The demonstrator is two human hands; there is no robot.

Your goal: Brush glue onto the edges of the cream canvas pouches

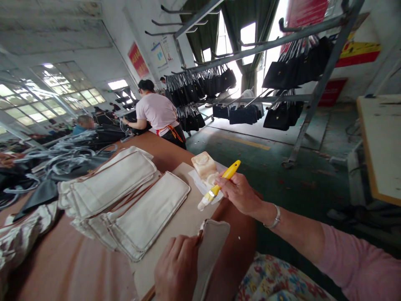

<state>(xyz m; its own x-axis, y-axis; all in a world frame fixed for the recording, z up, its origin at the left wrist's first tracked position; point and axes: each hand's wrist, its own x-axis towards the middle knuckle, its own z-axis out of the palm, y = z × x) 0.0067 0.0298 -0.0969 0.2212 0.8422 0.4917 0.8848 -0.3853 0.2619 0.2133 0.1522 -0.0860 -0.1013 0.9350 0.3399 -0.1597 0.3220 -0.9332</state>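
In my right hand (237,193) is a yellow-handled paintbrush (230,170), its whitish bristles pointing down and left over the table's edge area. Just behind the brush stands a cream-coloured glue container (203,164) on a white sheet, with pale residue on it. My left hand (177,267) is closed on the edge of a flat light fabric piece (213,240), which has a rounded end and a brown edge near my fingers. The brush tip is above this piece, apart from it. Part of the piece is hidden behind my left hand.
Two stacks of off-white fabric pieces (153,213) lie left on the brown-covered table (78,259). Black bags and handles (69,154) pile up farther left. A person in a pink top (156,110) works at the far end. Black bags hang on a metal rack (300,98).
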